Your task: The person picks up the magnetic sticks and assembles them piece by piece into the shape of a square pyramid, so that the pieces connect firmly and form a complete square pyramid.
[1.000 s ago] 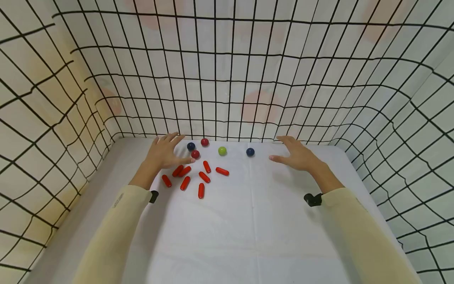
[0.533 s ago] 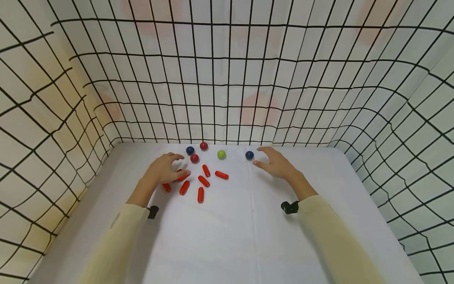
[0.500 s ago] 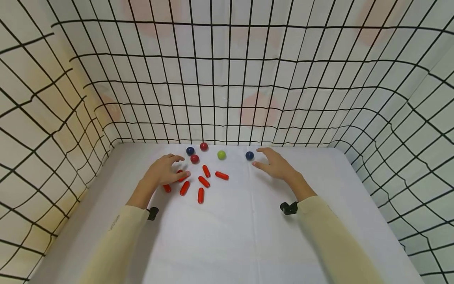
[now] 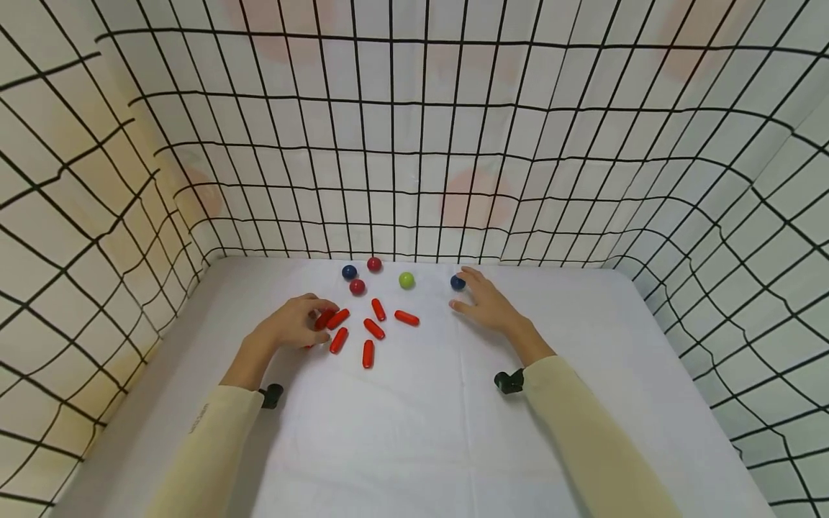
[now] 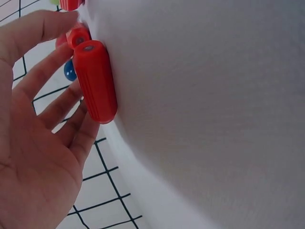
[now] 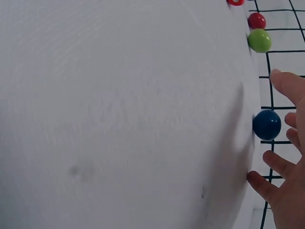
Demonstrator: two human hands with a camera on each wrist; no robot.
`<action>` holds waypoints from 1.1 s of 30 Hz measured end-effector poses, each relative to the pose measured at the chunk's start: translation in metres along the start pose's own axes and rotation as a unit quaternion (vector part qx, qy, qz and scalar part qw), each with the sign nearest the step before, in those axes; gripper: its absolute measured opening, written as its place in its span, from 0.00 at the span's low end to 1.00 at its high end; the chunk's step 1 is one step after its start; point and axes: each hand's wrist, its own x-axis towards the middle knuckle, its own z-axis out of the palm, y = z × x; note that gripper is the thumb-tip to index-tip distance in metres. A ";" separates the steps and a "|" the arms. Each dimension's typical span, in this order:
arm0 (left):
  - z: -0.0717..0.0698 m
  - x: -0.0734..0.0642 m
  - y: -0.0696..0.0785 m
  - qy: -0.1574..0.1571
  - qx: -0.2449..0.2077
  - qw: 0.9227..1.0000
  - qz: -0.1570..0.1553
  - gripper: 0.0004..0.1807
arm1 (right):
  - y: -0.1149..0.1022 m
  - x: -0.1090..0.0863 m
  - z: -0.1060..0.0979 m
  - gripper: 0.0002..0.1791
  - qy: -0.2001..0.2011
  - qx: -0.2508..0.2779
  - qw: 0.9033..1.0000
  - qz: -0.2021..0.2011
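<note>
In the head view my left hand (image 4: 293, 321) is low over the left end of a loose group of red ribbed cylinders, its thumb and fingers spread apart. The left wrist view has one red cylinder (image 5: 95, 83) standing out in front of the fingers, with another red cylinder (image 5: 77, 36) between the thumb tip and index finger; neither is pinched. My right hand (image 4: 491, 306) reaches toward a dark blue ball (image 6: 267, 125) near the table's far edge. Its index finger overlaps the ball in the head view. In the right wrist view the fingers are parted around the ball.
A green ball (image 4: 406, 280) sits between the hands near the far edge. Two red balls, one at the back (image 4: 374, 264), and a second dark blue ball (image 4: 350, 272) lie left of it. Black wire mesh (image 4: 414, 151) walls in the white table (image 4: 414, 432) at the back and sides.
My right hand has moved left from the right side to the dark blue ball. My left hand has drawn back toward me, down to the red cylinders. The balls and cylinders stay in place.
</note>
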 end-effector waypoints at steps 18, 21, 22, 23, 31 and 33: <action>0.008 0.001 -0.001 0.069 -0.040 0.996 -0.036 0.21 | 0.001 -0.004 0.012 0.26 0.050 0.017 0.998 0.023; 0.008 0.001 0.002 0.103 -0.051 0.992 -0.049 0.22 | 0.004 -0.010 0.013 0.25 0.063 0.027 0.997 0.023; 0.008 0.001 0.003 0.114 -0.056 0.991 -0.050 0.22 | 0.005 -0.012 0.014 0.25 0.066 0.032 0.997 0.024; 0.009 0.001 0.004 0.125 -0.058 0.989 -0.048 0.22 | 0.005 -0.014 0.014 0.25 0.069 0.038 0.997 0.024; 0.015 0.009 0.030 0.132 -0.090 0.987 0.008 0.23 | 0.005 -0.030 0.020 0.25 0.085 0.078 0.993 0.040; 0.018 0.012 0.039 0.125 -0.098 0.987 0.020 0.23 | 0.005 -0.034 0.021 0.25 0.089 0.086 0.991 0.042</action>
